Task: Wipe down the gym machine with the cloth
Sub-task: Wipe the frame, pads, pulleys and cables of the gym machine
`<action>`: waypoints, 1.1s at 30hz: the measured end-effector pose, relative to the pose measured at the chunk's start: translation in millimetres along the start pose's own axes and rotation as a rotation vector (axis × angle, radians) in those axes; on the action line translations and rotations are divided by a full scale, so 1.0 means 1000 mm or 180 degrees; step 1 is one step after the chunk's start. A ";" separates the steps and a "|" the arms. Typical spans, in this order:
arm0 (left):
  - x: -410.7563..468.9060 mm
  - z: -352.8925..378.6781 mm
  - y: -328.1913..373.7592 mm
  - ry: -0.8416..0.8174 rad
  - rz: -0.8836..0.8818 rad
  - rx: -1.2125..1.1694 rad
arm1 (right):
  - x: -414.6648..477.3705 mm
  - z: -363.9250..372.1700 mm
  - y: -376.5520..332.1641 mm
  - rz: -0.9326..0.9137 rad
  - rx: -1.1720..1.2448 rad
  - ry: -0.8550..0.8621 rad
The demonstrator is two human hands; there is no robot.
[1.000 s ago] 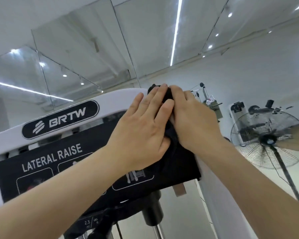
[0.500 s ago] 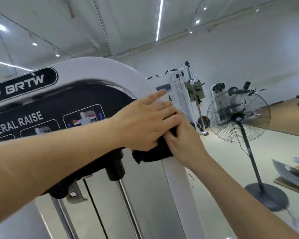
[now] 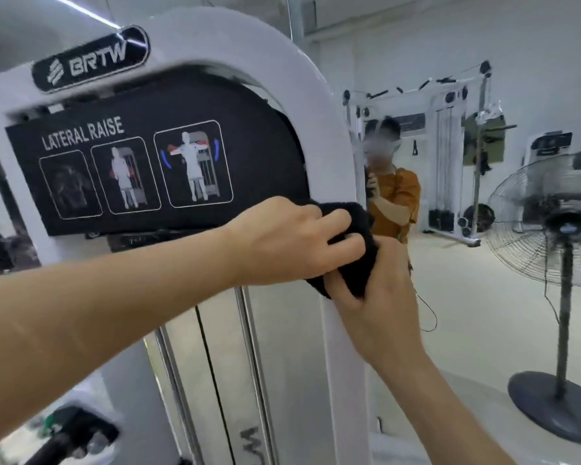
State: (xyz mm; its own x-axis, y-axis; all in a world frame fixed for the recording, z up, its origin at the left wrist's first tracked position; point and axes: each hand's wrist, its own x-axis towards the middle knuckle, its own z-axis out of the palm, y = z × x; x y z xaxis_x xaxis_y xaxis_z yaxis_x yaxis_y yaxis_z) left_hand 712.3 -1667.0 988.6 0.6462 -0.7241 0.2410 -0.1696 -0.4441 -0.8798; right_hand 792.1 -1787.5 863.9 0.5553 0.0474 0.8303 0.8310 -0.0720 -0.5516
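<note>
"Black cloth [image 3: 354, 271] first: where does it sit?"

"Bunched against the frame [image 3: 259, 38], on its right upright, just below the lower right corner of the placard [image 3: 265, 162]."

"Who has it?"

"Both hands. The left hand [image 3: 282, 243] lies over the top, its grip curled round the wad. The right hand [image 3: 379, 307] comes up from beneath, its grip closed on the cloth's lower end, fingertips hidden behind the fabric."

"And inside the frame?"

"Bright guide rods [image 3: 249, 347] and a thin dark cable [image 3: 208, 357] run down between the uprights, below the hands. The placard is black and reads LATERAL RAISE over three exercise drawings. A BRTW badge [image 3: 91, 60] sits on the arch above it."

"Beyond the frame?"

"Just past the right upright there is a person in an orange shirt [image 3: 396, 203], holding something dark I can't make out. Farther right a pedestal fan [image 3: 550, 223] stands on a round base on the pale floor. Behind both, by the far wall, is a white cable station [image 3: 435, 156]."
</note>
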 end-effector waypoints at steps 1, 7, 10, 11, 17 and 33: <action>0.000 0.004 0.007 0.0005 -0.0126 -0.0003 | -0.006 -0.006 0.004 0.0095 0.0130 -0.0184; -0.016 0.022 0.051 0.0310 -0.1337 -0.0480 | -0.014 -0.035 0.028 0.0387 0.1329 -0.0938; -0.006 0.031 0.098 0.1256 -0.3377 -0.1880 | -0.011 -0.036 0.025 0.0125 0.1084 -0.0750; 0.002 0.030 0.110 0.1749 -0.4086 -0.2790 | -0.008 -0.037 0.023 -0.0035 0.0948 -0.0665; 0.048 0.040 0.132 0.2270 -0.4911 -0.4097 | -0.008 -0.032 0.033 -0.1375 -0.0090 -0.0461; 0.020 0.087 0.220 0.2350 -0.5197 -0.4972 | -0.051 -0.049 0.074 -0.3230 -0.2561 -0.2028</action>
State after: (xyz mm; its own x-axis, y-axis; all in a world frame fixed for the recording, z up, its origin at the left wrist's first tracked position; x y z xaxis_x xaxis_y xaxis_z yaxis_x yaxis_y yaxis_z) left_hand 752.5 -1733.6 764.7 0.5726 0.6481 0.5022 -0.4372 -0.2768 0.8557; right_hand 823.7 -1843.9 784.9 -0.1534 0.8306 0.5353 0.7441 -0.2594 0.6157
